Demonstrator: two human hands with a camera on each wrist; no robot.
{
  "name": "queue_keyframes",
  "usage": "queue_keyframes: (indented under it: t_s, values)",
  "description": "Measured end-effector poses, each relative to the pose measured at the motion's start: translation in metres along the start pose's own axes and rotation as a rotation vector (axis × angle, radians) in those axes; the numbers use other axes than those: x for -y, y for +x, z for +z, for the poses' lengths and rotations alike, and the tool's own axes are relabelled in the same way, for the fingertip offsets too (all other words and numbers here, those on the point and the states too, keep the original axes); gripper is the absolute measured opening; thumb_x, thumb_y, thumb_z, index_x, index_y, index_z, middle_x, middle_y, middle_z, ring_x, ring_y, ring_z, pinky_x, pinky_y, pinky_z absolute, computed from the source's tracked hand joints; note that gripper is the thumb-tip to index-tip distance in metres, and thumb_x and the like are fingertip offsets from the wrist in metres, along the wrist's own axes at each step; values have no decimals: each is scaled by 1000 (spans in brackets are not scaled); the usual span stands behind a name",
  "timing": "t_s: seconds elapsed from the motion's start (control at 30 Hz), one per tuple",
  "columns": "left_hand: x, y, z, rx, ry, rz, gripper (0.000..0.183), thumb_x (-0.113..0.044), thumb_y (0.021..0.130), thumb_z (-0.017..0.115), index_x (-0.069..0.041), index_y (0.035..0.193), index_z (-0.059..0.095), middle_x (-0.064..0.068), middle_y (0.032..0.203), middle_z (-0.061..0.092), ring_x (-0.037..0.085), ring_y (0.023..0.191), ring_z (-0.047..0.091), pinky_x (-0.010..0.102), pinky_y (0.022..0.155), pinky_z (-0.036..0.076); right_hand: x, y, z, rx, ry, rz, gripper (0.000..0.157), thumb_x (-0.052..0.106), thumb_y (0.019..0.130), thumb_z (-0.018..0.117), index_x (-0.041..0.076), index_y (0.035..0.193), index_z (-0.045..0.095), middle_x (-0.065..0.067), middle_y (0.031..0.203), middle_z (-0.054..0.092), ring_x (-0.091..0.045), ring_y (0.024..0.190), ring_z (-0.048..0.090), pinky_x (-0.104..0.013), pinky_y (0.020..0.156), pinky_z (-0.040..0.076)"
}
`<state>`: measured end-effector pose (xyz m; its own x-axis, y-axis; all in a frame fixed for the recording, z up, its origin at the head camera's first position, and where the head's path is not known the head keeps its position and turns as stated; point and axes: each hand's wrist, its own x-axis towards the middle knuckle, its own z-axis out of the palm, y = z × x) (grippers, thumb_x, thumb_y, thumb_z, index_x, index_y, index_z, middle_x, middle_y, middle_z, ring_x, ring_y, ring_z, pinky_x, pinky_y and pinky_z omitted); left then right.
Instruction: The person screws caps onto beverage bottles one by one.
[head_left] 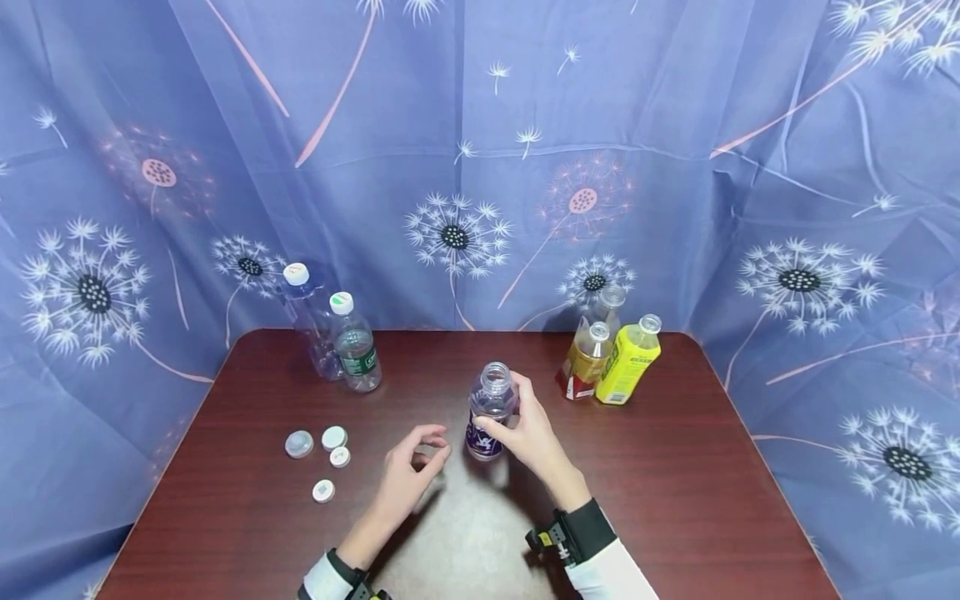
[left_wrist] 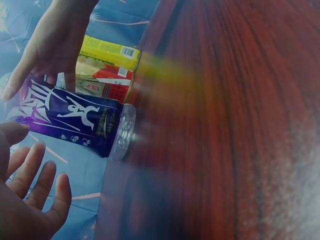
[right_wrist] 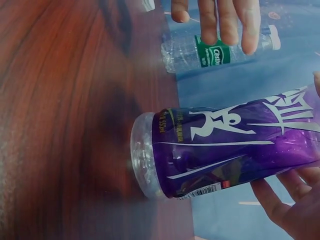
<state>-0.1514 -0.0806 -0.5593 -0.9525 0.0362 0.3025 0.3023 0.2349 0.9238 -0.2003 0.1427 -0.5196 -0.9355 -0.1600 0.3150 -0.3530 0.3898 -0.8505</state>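
A clear plastic bottle with a purple label (head_left: 484,433) stands upright near the middle of the table, its mouth uncapped. My right hand (head_left: 528,429) grips it from the right, thumb in front and fingers behind. In the right wrist view the purple bottle (right_wrist: 225,145) fills the lower half, its base by the tabletop. My left hand (head_left: 412,471) is apart from the bottle, on its left, with fingers loosely bent and nothing in them. The left wrist view shows the left hand's fingers (left_wrist: 42,182) beside the purple bottle (left_wrist: 75,117).
At the back left stand a tall clear bottle (head_left: 311,329) and a green-labelled bottle (head_left: 358,357), both with white caps. Several loose caps (head_left: 298,444) lie on the left. Uncapped bottles stand back right, including a yellow one (head_left: 628,364) and a red-and-amber one (head_left: 585,367).
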Motion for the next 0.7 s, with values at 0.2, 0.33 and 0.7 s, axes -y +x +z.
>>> queue_keyframes:
  t_s: [0.2,0.33,0.7]
  values:
    - [-2,-6,-6,13,18,-33,29,-8,91,79,-13,120,73,-2,99,75,13,72,66,24,67,58,1,-5,1,37,23,28,94,20,80,92,8,154,36,-16,134,64,-30,120,63,-53,103,51]
    - [-5,-6,-9,55,54,-50,31,-8,91,80,-15,120,72,-3,98,75,9,63,61,23,60,54,-2,-10,-5,34,32,44,101,15,80,92,6,158,29,-21,139,59,-34,122,61,-53,103,52]
    - [2,4,-45,-13,161,61,29,-3,90,79,-7,118,72,1,98,75,12,76,65,24,63,56,9,8,-7,14,58,-12,75,17,87,86,15,150,47,-10,132,66,-25,115,65,-44,95,56]
